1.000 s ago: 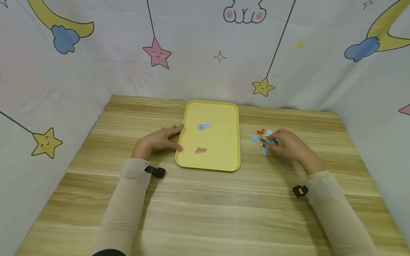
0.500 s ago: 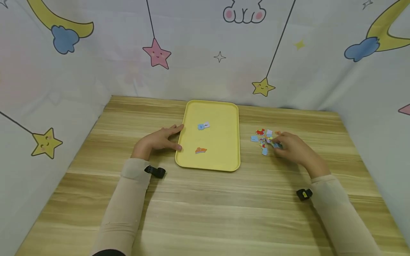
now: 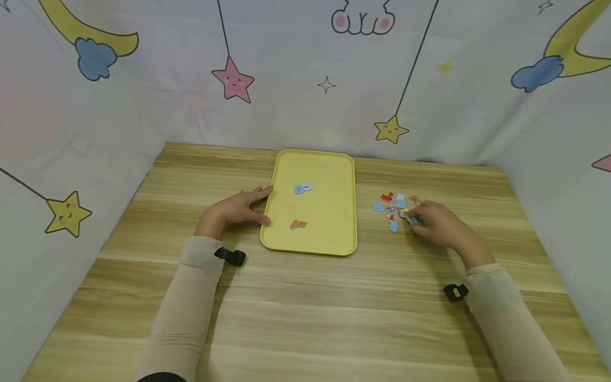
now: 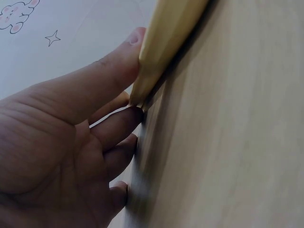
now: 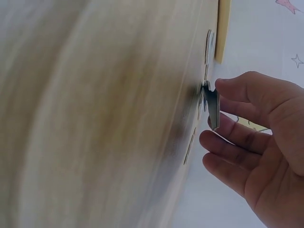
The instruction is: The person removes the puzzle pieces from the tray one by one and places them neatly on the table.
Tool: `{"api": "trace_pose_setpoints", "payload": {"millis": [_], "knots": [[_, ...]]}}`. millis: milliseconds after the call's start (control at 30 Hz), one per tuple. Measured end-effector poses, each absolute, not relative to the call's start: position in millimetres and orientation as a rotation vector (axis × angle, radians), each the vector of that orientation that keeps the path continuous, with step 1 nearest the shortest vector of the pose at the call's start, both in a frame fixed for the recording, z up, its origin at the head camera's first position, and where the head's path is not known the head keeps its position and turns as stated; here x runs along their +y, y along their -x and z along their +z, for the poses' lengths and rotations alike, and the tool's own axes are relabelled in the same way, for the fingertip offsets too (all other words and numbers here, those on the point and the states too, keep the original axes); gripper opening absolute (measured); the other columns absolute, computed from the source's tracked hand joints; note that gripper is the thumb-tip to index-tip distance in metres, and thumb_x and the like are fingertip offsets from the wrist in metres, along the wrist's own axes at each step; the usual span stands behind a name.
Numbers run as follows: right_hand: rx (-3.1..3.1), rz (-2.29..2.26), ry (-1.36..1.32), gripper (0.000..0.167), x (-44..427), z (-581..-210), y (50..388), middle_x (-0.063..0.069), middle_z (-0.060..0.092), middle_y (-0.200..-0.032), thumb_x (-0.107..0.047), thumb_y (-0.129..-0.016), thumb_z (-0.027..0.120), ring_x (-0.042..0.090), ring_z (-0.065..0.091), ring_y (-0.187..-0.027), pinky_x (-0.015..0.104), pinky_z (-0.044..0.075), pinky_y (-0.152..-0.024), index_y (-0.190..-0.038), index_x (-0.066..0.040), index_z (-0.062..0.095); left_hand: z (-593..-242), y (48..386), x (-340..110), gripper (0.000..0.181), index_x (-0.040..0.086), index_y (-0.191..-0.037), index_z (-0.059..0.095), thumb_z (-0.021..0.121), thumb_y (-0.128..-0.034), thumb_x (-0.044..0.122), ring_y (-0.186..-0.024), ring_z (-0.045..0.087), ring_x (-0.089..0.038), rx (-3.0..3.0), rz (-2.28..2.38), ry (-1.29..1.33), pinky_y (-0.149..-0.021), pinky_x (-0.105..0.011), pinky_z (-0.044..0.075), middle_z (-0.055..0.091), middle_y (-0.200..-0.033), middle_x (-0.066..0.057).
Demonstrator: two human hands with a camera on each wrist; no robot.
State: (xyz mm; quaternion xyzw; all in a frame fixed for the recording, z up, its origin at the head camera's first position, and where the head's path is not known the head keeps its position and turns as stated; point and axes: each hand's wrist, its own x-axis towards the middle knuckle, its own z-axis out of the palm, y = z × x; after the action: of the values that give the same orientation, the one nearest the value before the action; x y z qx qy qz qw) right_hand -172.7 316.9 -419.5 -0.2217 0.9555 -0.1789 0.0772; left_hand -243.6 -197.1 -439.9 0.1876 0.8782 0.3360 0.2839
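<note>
My left hand (image 3: 234, 207) lies at the left edge of a yellow tray (image 3: 329, 212). In the left wrist view its thumb (image 4: 111, 66) touches the tray rim, and the other fingers are low beside it near the tabletop. Beside a loose cluster of small printed puzzle pieces (image 3: 378, 207), right of the tray, is my right hand (image 3: 439, 225). Its thumb and fingertips pinch one puzzle piece (image 5: 213, 110), which stands tilted off the table in the right wrist view. A light-blue pair of pieces (image 3: 299, 189) and an orange piece (image 3: 298, 224) lie on the tray.
The cluster includes a red piece (image 3: 387, 197) and an orange piece (image 3: 415, 199), close to the right fingers. A wood-grain table (image 3: 315, 307) carries everything. A white printed cloth (image 3: 286, 116) closes off the back and both sides.
My right hand has drawn back a little to the right and toward me, uncovering more of the cluster, including an orange piece. The left hand and tray stay put.
</note>
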Motion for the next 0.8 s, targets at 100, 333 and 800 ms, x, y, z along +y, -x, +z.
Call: {"api": "trace_pose_setpoints", "payload": {"millis": [100,333,800], "knots": [[2.852,-0.539,0.673,0.025,317.1,-421.6,173.6,0.022,0.07,-0.111,-0.004,-0.096,0.072,0.033,0.066,-0.097,0.054,0.055,-0.086,-0.118,0.008,0.074,-439.5,242.6,-197.8,0.102,0.019,-0.17,0.019,0.083,-0.0926,0.036,-0.156,-0.011,-0.056,2.349,0.901,-0.501,-0.124,-0.068,-0.001,0.004,-0.175,-0.02],[2.821,-0.523,0.646,0.027,318.1,-425.2,173.7,0.027,0.07,-0.116,-0.003,-0.096,0.072,0.044,0.067,-0.107,0.06,0.053,-0.094,-0.12,0.01,0.073,-441.2,242.6,-198.8,0.102,0.019,-0.17,0.02,0.083,-0.0924,0.036,-0.156,-0.009,-0.056,2.359,0.898,-0.52,-0.125,-0.067,-0.001,0.005,-0.175,-0.021],[2.815,-0.501,0.626,0.028,312.9,-423.5,172.1,0.024,0.069,-0.111,-0.002,-0.094,0.075,0.033,0.066,-0.095,0.055,0.055,-0.085,-0.119,0.01,0.073,-441.0,241.7,-199.2,0.101,0.02,-0.17,0.02,0.082,-0.0932,0.037,-0.156,-0.01,-0.056,2.361,0.89,-0.508,-0.125,-0.067,-0.001,0.005,-0.176,-0.019]]}}
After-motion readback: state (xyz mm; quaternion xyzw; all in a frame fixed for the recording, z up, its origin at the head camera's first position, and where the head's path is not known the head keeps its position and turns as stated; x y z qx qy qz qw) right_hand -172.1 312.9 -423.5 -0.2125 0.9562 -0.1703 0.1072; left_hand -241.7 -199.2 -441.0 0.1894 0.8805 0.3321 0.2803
